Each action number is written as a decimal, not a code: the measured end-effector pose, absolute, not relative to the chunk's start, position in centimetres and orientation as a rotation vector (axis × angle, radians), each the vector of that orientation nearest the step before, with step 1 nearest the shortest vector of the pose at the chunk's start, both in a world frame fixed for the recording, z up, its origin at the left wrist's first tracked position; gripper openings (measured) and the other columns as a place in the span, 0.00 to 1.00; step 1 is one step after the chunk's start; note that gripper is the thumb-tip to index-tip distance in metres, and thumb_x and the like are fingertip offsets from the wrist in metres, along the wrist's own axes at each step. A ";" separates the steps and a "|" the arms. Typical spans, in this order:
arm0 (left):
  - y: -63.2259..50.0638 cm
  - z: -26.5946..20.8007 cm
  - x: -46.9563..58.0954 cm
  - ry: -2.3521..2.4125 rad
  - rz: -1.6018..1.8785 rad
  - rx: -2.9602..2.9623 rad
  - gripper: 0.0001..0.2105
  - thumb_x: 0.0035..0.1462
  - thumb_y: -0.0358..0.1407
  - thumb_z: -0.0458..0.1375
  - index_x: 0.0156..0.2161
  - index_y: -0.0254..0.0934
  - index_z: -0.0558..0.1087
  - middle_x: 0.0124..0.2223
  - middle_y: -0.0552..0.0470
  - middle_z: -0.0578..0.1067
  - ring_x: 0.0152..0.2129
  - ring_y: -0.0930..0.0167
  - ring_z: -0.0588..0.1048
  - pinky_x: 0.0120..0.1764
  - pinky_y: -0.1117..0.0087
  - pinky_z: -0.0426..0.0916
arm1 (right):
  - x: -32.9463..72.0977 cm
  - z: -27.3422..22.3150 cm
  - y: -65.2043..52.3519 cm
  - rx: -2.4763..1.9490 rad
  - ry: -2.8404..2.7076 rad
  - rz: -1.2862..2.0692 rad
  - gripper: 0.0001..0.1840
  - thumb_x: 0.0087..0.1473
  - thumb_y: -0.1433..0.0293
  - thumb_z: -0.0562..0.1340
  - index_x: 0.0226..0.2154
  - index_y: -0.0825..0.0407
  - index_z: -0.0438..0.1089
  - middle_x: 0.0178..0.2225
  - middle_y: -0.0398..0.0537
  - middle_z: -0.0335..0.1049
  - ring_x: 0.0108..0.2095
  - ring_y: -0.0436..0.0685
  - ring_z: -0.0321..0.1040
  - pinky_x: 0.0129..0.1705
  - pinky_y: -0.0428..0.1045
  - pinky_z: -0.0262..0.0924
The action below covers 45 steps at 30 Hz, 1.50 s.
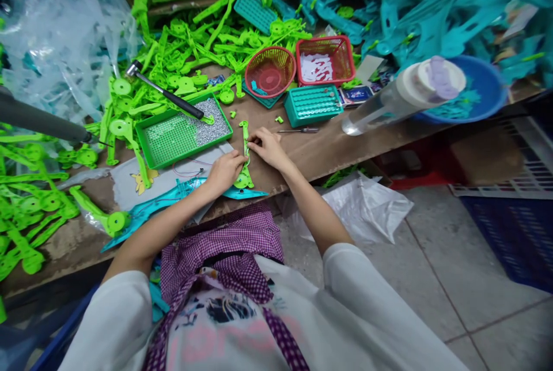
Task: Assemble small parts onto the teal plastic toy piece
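"One green piece [244, 178]: what has it?"

"My left hand [227, 171] pinches its middle; whether my right hand [268, 147] grips or merely touches, I can't tell."

"What's risky?"

"It lies near the worktop's [317, 156] front edge, its near end by the blue piece [149, 208]. Pressing hard could rock it; a loosened pinch might let it slide off the edge."

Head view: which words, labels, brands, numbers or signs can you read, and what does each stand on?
None can be read with certainty.
Faded pink print on the white cloth shirt: too blurred to read.
Small blue printed card beside the teal plastic box: too small to read.
Grey flat sheet: yellow cartoon figure, no legible letters.
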<state>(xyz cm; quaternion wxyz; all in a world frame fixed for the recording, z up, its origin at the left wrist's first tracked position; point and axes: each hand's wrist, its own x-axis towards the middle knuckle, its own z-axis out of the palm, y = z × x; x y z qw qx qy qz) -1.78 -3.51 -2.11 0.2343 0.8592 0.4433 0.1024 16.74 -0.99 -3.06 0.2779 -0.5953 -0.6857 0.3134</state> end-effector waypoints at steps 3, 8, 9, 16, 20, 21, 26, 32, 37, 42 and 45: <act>-3.3 -2.0 -1.8 1.201 0.266 2.373 0.14 0.62 0.28 0.52 0.47 0.38 0.78 0.39 0.46 0.74 0.37 0.65 0.74 0.40 0.67 0.68 | 16.6 -3.0 -0.6 -1.660 -1.866 0.843 0.06 0.55 0.69 0.61 0.36 0.52 0.71 0.41 0.50 0.72 0.40 0.58 0.67 0.49 0.56 0.49; -3.2 -1.7 -1.8 1.181 0.255 2.350 0.14 0.61 0.27 0.51 0.45 0.37 0.78 0.40 0.46 0.73 0.37 0.64 0.74 0.41 0.66 0.68 | 16.5 -2.9 -1.0 -1.665 -1.823 0.855 0.09 0.56 0.68 0.59 0.39 0.51 0.71 0.42 0.50 0.73 0.41 0.58 0.69 0.51 0.57 0.50; -3.2 -1.7 -1.7 1.181 0.252 2.338 0.14 0.61 0.27 0.51 0.45 0.37 0.78 0.40 0.46 0.73 0.37 0.64 0.74 0.41 0.65 0.68 | 16.4 -2.9 -1.1 -1.651 -1.809 0.878 0.10 0.55 0.67 0.60 0.40 0.51 0.71 0.42 0.50 0.73 0.41 0.58 0.69 0.51 0.56 0.50; -3.2 -1.6 -1.6 1.177 0.220 2.379 0.14 0.62 0.28 0.50 0.44 0.37 0.77 0.40 0.46 0.73 0.37 0.65 0.73 0.43 0.65 0.68 | 15.9 -3.0 -1.1 -1.748 -1.805 0.797 0.11 0.50 0.68 0.59 0.39 0.52 0.69 0.43 0.52 0.72 0.45 0.62 0.67 0.51 0.60 0.48; -3.3 -1.7 -1.7 1.159 0.246 2.379 0.14 0.62 0.28 0.49 0.44 0.35 0.77 0.41 0.45 0.74 0.37 0.64 0.74 0.44 0.65 0.68 | 17.1 -3.4 -0.7 -1.540 -1.705 1.012 0.12 0.50 0.66 0.61 0.39 0.52 0.70 0.41 0.50 0.74 0.41 0.58 0.70 0.50 0.57 0.56; -3.3 -1.7 -1.7 1.156 0.259 2.370 0.14 0.62 0.28 0.50 0.44 0.35 0.77 0.41 0.45 0.74 0.38 0.64 0.74 0.44 0.64 0.68 | 17.4 -3.5 -0.7 -1.492 -1.657 1.064 0.12 0.50 0.67 0.61 0.39 0.52 0.70 0.40 0.49 0.75 0.40 0.57 0.70 0.48 0.55 0.58; -3.2 -2.0 -1.8 1.152 0.293 2.347 0.13 0.61 0.27 0.51 0.44 0.36 0.78 0.40 0.46 0.74 0.38 0.65 0.74 0.45 0.65 0.68 | 17.1 -3.6 -0.6 -1.597 -1.653 0.941 0.09 0.48 0.68 0.64 0.35 0.51 0.71 0.38 0.46 0.74 0.37 0.55 0.69 0.48 0.54 0.57; -3.1 -2.1 -1.7 1.150 0.300 2.329 0.13 0.59 0.27 0.51 0.41 0.37 0.78 0.39 0.47 0.73 0.38 0.65 0.73 0.45 0.65 0.68 | 15.7 -2.6 0.4 -1.831 -1.811 0.857 0.07 0.46 0.70 0.62 0.33 0.51 0.68 0.38 0.48 0.72 0.40 0.60 0.66 0.49 0.59 0.52; -3.5 -1.7 -1.8 1.173 0.277 2.327 0.14 0.61 0.29 0.50 0.45 0.37 0.77 0.44 0.45 0.72 0.38 0.65 0.72 0.44 0.65 0.67 | 15.2 -2.9 -0.5 -1.575 -1.967 0.768 0.11 0.50 0.73 0.54 0.37 0.51 0.67 0.43 0.52 0.70 0.42 0.60 0.65 0.49 0.58 0.53; -3.6 -1.3 -1.8 1.194 0.312 2.237 0.12 0.61 0.31 0.51 0.42 0.37 0.78 0.46 0.44 0.70 0.36 0.65 0.72 0.43 0.64 0.67 | 16.1 -3.8 -0.2 -1.434 -1.821 0.940 0.10 0.48 0.72 0.56 0.35 0.51 0.67 0.39 0.49 0.71 0.34 0.55 0.65 0.45 0.54 0.60; -3.7 -1.1 -1.7 1.222 0.336 2.168 0.12 0.61 0.30 0.52 0.42 0.38 0.78 0.44 0.44 0.70 0.34 0.64 0.73 0.42 0.63 0.66 | 16.9 -3.9 0.4 -1.345 -1.712 1.159 0.08 0.47 0.69 0.59 0.34 0.51 0.67 0.37 0.46 0.73 0.34 0.54 0.67 0.43 0.52 0.63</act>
